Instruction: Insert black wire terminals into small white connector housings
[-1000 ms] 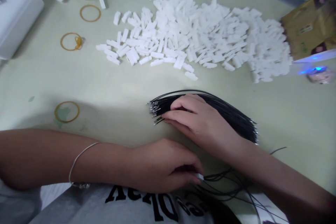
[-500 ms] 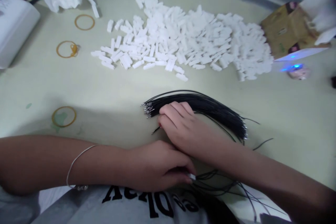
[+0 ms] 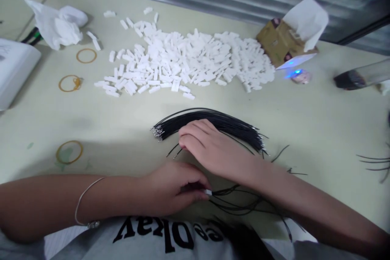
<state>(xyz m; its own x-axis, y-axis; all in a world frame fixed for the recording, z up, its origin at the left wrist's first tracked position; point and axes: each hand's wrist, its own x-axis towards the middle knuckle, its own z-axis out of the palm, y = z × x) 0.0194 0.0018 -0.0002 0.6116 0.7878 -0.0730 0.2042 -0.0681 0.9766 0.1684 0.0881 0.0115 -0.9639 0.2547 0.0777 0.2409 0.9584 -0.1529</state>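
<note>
My right hand (image 3: 213,148) lies on a bundle of thin black wires (image 3: 219,124) with metal tips at the left end; its fingers are curled together and drag one or two loose wires (image 3: 173,151) toward me. My left hand (image 3: 175,189) rests at the table's near edge, its fingers pinched on a small white connector (image 3: 208,191) from which several black wires (image 3: 243,205) trail to the right. A big heap of white plastic connectors (image 3: 189,61) lies farther back on the table.
Rubber bands (image 3: 69,152) (image 3: 70,83) (image 3: 86,55) lie at the left. A white device (image 3: 14,71) sits at the left edge, crumpled tissue (image 3: 56,26) behind it. A brown box (image 3: 280,42) and a blue-lit object (image 3: 297,75) stand at the right, with stray wires (image 3: 374,162) beyond.
The camera has tilted up, so everything sits lower in the picture. My right hand's fingers have slid back off the wire tips and pulled one or two wires out of the bundle.
</note>
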